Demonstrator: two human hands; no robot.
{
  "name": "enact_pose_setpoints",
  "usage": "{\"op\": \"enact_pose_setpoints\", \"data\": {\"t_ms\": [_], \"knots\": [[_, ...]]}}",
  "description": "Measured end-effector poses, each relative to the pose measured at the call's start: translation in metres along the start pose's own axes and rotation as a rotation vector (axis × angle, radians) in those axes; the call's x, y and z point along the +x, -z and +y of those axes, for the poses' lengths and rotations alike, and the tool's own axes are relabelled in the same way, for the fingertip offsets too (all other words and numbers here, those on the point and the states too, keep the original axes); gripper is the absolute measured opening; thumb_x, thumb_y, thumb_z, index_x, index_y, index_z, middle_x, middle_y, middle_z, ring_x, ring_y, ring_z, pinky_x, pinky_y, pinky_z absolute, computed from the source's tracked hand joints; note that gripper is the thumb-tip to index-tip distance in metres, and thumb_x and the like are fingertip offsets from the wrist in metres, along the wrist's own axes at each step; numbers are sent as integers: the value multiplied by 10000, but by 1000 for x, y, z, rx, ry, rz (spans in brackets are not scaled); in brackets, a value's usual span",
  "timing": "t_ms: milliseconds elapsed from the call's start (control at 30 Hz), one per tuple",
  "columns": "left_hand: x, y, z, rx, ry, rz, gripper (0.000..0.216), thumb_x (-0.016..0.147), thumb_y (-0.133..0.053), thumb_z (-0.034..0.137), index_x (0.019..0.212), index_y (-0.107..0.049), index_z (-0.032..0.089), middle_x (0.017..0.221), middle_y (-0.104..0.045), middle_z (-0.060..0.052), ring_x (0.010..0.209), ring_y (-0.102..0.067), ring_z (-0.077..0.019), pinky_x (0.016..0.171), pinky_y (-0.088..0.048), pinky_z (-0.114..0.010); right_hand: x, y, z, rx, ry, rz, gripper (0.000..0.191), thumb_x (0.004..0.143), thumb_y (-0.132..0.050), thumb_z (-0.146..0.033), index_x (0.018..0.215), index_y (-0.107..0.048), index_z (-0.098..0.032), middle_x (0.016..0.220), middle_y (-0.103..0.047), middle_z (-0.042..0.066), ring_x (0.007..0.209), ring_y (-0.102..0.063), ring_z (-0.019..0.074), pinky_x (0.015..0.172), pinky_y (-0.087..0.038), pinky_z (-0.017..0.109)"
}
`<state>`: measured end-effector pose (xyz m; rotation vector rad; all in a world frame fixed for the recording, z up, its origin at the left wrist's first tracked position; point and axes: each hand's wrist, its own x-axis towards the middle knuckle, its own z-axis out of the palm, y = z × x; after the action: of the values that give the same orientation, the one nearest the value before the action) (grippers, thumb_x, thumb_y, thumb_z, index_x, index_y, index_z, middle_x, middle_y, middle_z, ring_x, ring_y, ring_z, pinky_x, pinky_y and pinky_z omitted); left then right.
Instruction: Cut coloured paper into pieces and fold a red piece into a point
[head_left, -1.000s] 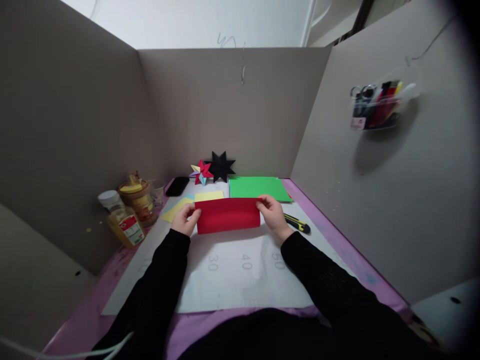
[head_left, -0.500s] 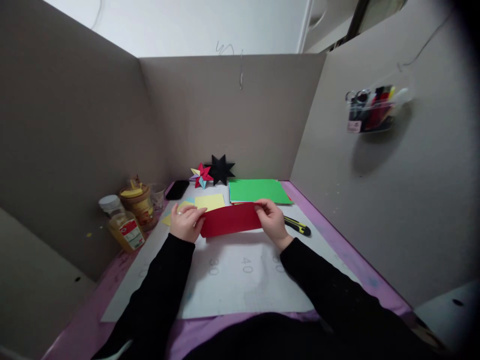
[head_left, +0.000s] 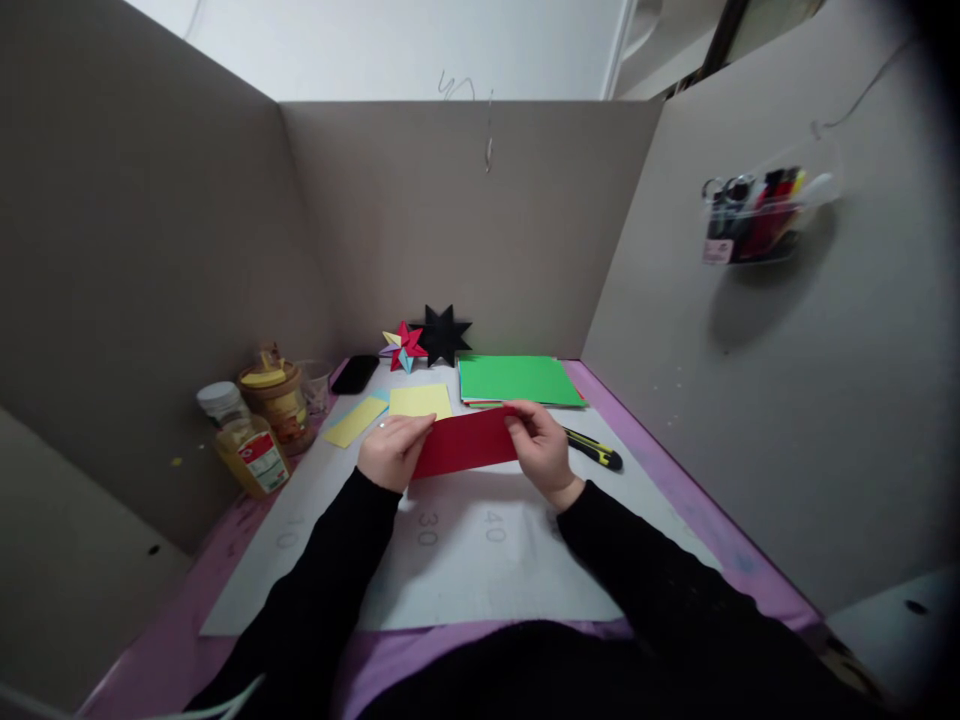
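A long strip of red paper (head_left: 466, 442) is held up between both hands, over the white sheet. My left hand (head_left: 391, 452) pinches its left end with thumb and fingers. At the opposite end, my right hand (head_left: 541, 450) grips the strip near its top corner. The strip tilts slightly, its right side higher. Just right of my right hand lies a black and yellow utility knife (head_left: 595, 450). Beyond the strip are a yellow paper square (head_left: 420, 400) and a narrower yellow paper piece (head_left: 355, 422), with a bit of light blue paper under it.
Green paper (head_left: 521, 380) tops a stack at the back. A multicoloured paper star (head_left: 403, 347) and a black paper star (head_left: 444, 336) stand by the back wall. A phone (head_left: 355, 375), a glue bottle (head_left: 247, 445) and a brown cup (head_left: 276, 400) are left. A clear bin (head_left: 757, 220) hangs right.
My left hand has shifted right along the red strip, closer to my right hand, uncovering the narrow yellow piece. The right hand still holds its end.
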<state>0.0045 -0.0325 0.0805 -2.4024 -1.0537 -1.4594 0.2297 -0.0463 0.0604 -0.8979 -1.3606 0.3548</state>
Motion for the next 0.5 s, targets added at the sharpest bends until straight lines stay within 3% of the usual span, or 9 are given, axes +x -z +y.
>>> {"op": "enact_pose_setpoints", "data": {"t_ms": [233,500], "knots": [[1,0,3,42,-74,47,146,824,-549,211,869,-685,187,798,-715,-40,721,-648,-157,688,-511,-274,0,0,3,-53,78,-27,191,824,-519,-231,986,-621,-223,932,-651,46,818,-600,169,725,-487,300],[6,11,16,130,-129,0,137,834,-540,223,820,-669,178,769,-701,-38,696,-619,-154,671,-487,-271,0,3,-4,-67,97,-12,185,820,-534,-233,980,-627,-235,921,-657,40,794,-608,166,711,-496,291]]}}
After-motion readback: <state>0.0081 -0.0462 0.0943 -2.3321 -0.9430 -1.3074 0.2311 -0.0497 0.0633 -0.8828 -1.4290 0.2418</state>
